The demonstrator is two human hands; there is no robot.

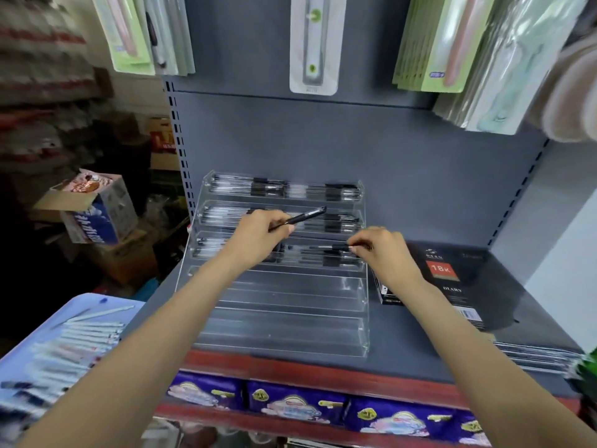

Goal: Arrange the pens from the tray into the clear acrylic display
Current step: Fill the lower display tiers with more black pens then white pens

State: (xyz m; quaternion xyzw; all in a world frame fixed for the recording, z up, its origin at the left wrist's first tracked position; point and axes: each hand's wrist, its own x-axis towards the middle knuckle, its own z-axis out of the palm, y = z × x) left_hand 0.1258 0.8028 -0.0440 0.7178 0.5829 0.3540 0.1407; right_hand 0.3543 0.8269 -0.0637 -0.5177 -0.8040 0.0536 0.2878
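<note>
A clear acrylic display [284, 305] with stepped tiers stands on the grey shelf. Its upper three tiers hold black-and-clear pens [277, 189]; the lower tiers hold nothing. My left hand [261, 234] grips a black pen [307, 215], tilted up to the right over the second tier. My right hand [381, 247] pinches the end of another pen [332, 247] lying in the third tier. At the lower left a blue tray [84, 305] carries several white pens [87, 334], blurred.
A black diary pack [452, 279] lies on the grey shelf [420, 357] right of the display. Packaged goods hang above. Purple packets [290, 405] fill the shelf below the red edge. Cardboard boxes [97, 215] are stacked at the left.
</note>
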